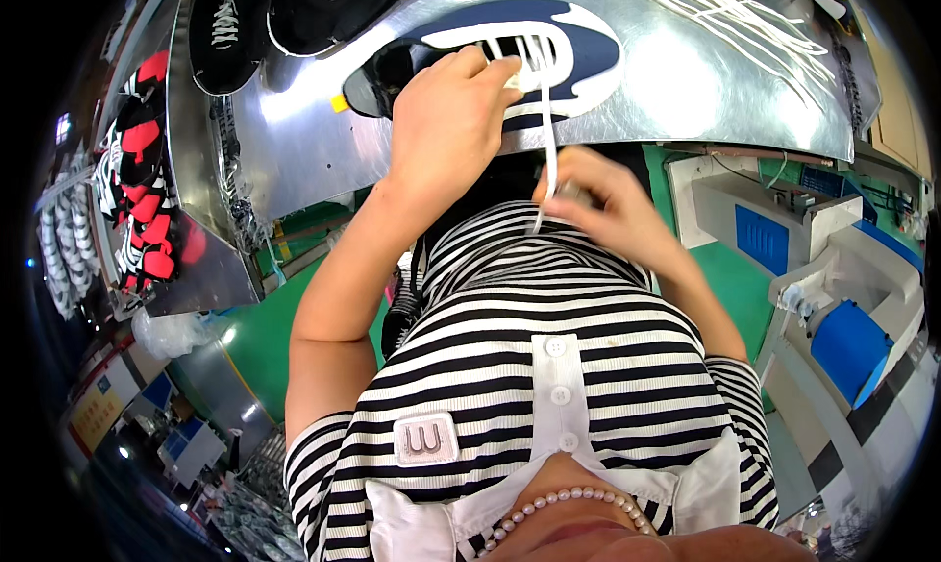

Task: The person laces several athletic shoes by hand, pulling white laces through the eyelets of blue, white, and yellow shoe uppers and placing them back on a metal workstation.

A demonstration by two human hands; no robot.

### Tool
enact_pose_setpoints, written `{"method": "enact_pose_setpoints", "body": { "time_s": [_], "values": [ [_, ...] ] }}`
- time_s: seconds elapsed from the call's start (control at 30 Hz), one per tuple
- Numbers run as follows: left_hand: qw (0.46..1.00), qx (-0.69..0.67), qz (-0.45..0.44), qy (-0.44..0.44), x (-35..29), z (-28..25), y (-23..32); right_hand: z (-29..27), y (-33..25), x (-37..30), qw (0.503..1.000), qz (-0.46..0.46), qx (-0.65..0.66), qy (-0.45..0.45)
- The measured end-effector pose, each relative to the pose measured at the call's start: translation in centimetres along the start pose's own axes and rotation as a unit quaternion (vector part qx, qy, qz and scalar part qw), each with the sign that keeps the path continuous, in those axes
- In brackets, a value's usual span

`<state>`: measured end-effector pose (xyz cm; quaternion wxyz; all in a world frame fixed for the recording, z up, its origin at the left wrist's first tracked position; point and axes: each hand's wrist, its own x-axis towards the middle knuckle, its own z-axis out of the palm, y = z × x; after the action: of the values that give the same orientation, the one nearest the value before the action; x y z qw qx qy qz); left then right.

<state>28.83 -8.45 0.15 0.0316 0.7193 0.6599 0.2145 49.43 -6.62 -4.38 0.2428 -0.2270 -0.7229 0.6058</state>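
Observation:
A navy and white sneaker (594,48) lies on its side across the metal table, toe to the right, with white lacing across its opening. My left hand (451,121) is closed at the lacing, fingertips pinched on the sneaker's edge; exactly what lies between them is hidden. From the eyelets a white shoelace (549,121) runs taut toward me over the table edge. My right hand (606,201), slightly blurred, is closed around that lace below the table edge, and a short end hangs beneath the fingers.
Black shoes (323,13) stand at the table's back left. Loose white laces (725,18) are spread at the back right of the metal table (676,87). Red, black and white shoe parts (147,190) are stacked at the left. A grey and blue machine (765,229) stands at the right.

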Motion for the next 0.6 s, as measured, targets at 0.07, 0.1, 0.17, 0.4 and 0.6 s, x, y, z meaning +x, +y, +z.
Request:
{"method": "enact_pose_setpoints", "body": {
  "time_s": [0.07,0.1,0.17,0.4,0.6],
  "values": [
    [0.999,0.037,-0.012,-0.031,0.0,0.1,-0.3,-1.5,-2.0,1.9,0.978,0.182,0.090,0.050],
    [0.998,0.031,-0.020,-0.044,0.0,0.0,-0.5,-2.1,-2.3,3.1,0.981,0.152,0.088,0.082],
    [0.995,-0.016,-0.048,-0.085,0.7,-0.5,-0.3,-2.5,-1.6,5.5,0.984,0.073,0.047,0.157],
    [0.973,-0.186,-0.102,-0.097,0.9,0.0,-1.4,-2.1,1.2,8.4,0.967,-0.060,-0.086,0.234],
    [0.983,-0.122,-0.121,-0.071,0.8,1.1,-1.2,-1.8,1.6,8.7,0.959,-0.071,-0.087,0.260]
  ]
}}
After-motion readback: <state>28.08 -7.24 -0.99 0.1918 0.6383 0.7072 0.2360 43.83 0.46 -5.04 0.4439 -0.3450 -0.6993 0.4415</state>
